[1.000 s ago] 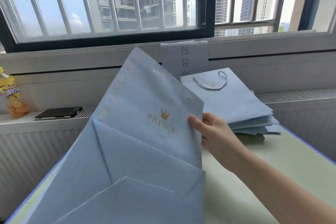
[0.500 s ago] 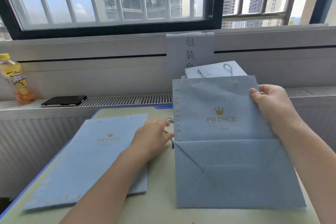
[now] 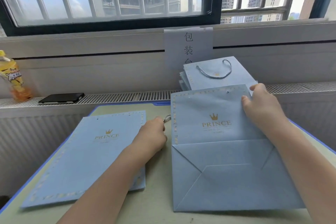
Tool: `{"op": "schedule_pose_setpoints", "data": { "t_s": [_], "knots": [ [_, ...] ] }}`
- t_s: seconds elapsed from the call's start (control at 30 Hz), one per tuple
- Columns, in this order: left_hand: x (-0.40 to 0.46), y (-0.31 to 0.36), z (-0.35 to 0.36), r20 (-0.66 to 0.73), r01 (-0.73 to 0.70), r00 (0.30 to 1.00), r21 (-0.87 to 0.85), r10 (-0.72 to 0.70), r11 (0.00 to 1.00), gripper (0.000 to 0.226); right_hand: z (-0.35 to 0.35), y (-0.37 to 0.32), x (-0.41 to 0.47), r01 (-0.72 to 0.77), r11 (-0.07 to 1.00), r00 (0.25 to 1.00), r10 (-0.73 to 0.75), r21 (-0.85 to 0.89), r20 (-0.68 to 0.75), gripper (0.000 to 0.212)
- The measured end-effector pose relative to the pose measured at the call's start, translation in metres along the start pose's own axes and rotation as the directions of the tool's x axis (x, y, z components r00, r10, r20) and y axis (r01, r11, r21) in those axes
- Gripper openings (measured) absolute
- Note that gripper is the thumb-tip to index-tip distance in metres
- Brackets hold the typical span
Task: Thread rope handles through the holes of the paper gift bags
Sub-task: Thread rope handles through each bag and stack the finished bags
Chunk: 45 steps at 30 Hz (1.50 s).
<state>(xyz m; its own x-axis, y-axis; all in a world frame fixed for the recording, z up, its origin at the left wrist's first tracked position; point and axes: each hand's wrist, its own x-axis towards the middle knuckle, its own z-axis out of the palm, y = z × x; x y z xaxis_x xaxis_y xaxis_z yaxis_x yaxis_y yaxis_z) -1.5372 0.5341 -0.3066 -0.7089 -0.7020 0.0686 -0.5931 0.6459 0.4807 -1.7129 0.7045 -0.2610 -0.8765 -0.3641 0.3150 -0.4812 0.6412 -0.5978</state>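
Right hand (image 3: 261, 109) pinching top corner of bag (image 3: 218, 132) flat on surface (image 3: 156, 205). Left hand (image 3: 152, 134) curled, touching rope (image 3: 167, 118), hold unclear. Keep bag still, poke rope end through 1 hole (image 3: 227, 92).

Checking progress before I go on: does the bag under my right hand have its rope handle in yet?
Not yet. Both holes along the top of the bag show bare, with no rope through them.

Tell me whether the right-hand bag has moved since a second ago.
Yes. The bag came down from mid-air, rightward, and now lies flat on the table below the paper sign.
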Motion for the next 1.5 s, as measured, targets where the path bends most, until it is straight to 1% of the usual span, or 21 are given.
{"op": "schedule_pose_setpoints", "data": {
  "t_s": [0.03, 0.1, 0.17, 0.2, 0.27, 0.3, 0.37, 0.43, 0.5, 0.57, 0.63, 0.7, 0.8, 0.87, 1.07, 1.13, 1.2, 1.27, 1.33, 1.4, 1.5],
  "knots": [
    [0.000, 0.000, 0.000, -0.046, -0.003, 0.999, -0.042, 0.001, 0.999, 0.010, 0.001, -0.001, -0.001, -0.004, 0.999, 1.000, 0.004, -0.045, 0.015, 0.035],
    [0.000, 0.001, -0.003, -0.271, -0.078, 0.962, -0.180, 0.026, 0.981, 0.009, 0.003, -0.002, -0.003, -0.003, 0.990, 0.999, 0.009, -0.143, 0.045, 0.035],
    [-0.001, 0.004, -0.012, -0.519, -0.247, 0.852, -0.266, 0.077, 0.932, 0.013, 0.004, -0.004, -0.005, 0.077, 0.982, 0.997, -0.075, -0.171, 0.017, 0.035],
    [-0.003, 0.006, -0.017, -0.593, -0.339, 0.797, -0.279, 0.116, 0.898, 0.017, 0.005, -0.007, -0.007, 0.170, 0.976, 0.984, -0.176, -0.139, -0.029, 0.035],
    [-0.010, 0.014, -0.026, -0.657, -0.495, 0.726, -0.293, 0.203, 0.818, 0.024, 0.007, -0.017, -0.015, 0.423, 0.906, 0.902, -0.419, 0.015, -0.099, 0.032],
    [-0.015, 0.020, -0.029, -0.650, -0.554, 0.719, -0.322, 0.246, 0.768, 0.025, 0.008, -0.024, -0.022, 0.527, 0.842, 0.850, -0.522, 0.114, -0.075, 0.032],
    [-0.027, 0.035, -0.032, -0.561, -0.605, 0.767, -0.465, 0.313, 0.646, 0.025, 0.016, -0.039, -0.040, 0.607, 0.734, 0.751, -0.655, 0.305, 0.082, 0.040],
    [-0.037, 0.047, -0.034, -0.450, -0.578, 0.816, -0.619, 0.363, 0.532, 0.027, 0.027, -0.047, -0.056, 0.555, 0.709, 0.679, -0.688, 0.435, 0.256, 0.045],
    [-0.041, 0.052, -0.036, -0.394, -0.530, 0.842, -0.729, 0.368, 0.433, 0.027, 0.031, -0.051, -0.063, 0.447, 0.698, 0.654, -0.682, 0.559, 0.329, 0.027],
    [-0.041, 0.052, -0.039, -0.352, -0.443, 0.878, -0.854, 0.325, 0.272, 0.025, 0.022, -0.054, -0.065, 0.281, 0.668, 0.675, -0.648, 0.689, 0.354, 0.004],
    [-0.036, 0.048, -0.042, -0.316, -0.350, 0.923, -0.927, 0.221, 0.138, 0.026, 0.012, -0.055, -0.063, 0.150, 0.627, 0.719, -0.600, 0.764, 0.351, 0.018],
    [-0.030, 0.042, -0.043, -0.301, -0.312, 0.947, -0.946, 0.110, 0.092, 0.030, 0.005, -0.055, -0.059, -0.012, 0.511, 0.757, -0.557, 0.860, 0.342, 0.026],
    [-0.020, 0.032, -0.042, -0.304, -0.301, 0.953, -0.938, 0.005, 0.170, 0.030, -0.001, -0.053, -0.048, -0.179, 0.329, 0.848, -0.426, 0.927, 0.315, 0.032],
    [-0.014, 0.025, -0.038, -0.293, -0.278, 0.956, -0.919, -0.012, 0.281, 0.024, -0.003, -0.047, -0.039, -0.175, 0.331, 0.904, -0.318, 0.927, 0.284, 0.034],
    [-0.004, 0.015, -0.025, -0.257, -0.188, 0.960, -0.884, -0.108, 0.427, 0.017, 0.002, -0.021, -0.013, -0.087, 0.599, 0.958, -0.169, 0.796, 0.232, 0.022],
    [-0.003, 0.012, -0.024, -0.276, -0.187, 0.950, -0.877, -0.145, 0.443, 0.017, 0.003, -0.018, -0.010, -0.040, 0.682, 0.980, -0.115, 0.730, 0.161, 0.020],
    [-0.002, 0.011, -0.025, -0.271, -0.184, 0.953, -0.870, -0.132, 0.457, 0.016, 0.004, -0.017, -0.009, 0.084, 0.816, 0.991, -0.131, 0.572, 0.040, 0.019],
    [-0.005, 0.014, -0.024, -0.254, -0.192, 0.965, -0.852, -0.063, 0.487, 0.014, 0.008, -0.018, -0.013, 0.234, 0.903, 0.969, -0.246, 0.361, -0.013, 0.016],
    [-0.011, 0.022, -0.022, -0.247, -0.228, 0.968, -0.818, 0.036, 0.528, 0.013, 0.014, -0.022, -0.019, 0.342, 0.890, 0.926, -0.374, 0.302, 0.052, 0.020],
    [-0.017, 0.031, -0.020, -0.249, -0.278, 0.960, -0.792, 0.127, 0.543, 0.011, 0.021, -0.028, -0.029, 0.396, 0.831, 0.852, -0.492, 0.391, 0.181, 0.023],
    [-0.024, 0.041, -0.016, -0.228, -0.317, 0.946, -0.802, 0.232, 0.506, 0.007, 0.029, -0.039, -0.048, 0.338, 0.702, 0.698, -0.634, 0.627, 0.334, 0.018]
  ]
}}
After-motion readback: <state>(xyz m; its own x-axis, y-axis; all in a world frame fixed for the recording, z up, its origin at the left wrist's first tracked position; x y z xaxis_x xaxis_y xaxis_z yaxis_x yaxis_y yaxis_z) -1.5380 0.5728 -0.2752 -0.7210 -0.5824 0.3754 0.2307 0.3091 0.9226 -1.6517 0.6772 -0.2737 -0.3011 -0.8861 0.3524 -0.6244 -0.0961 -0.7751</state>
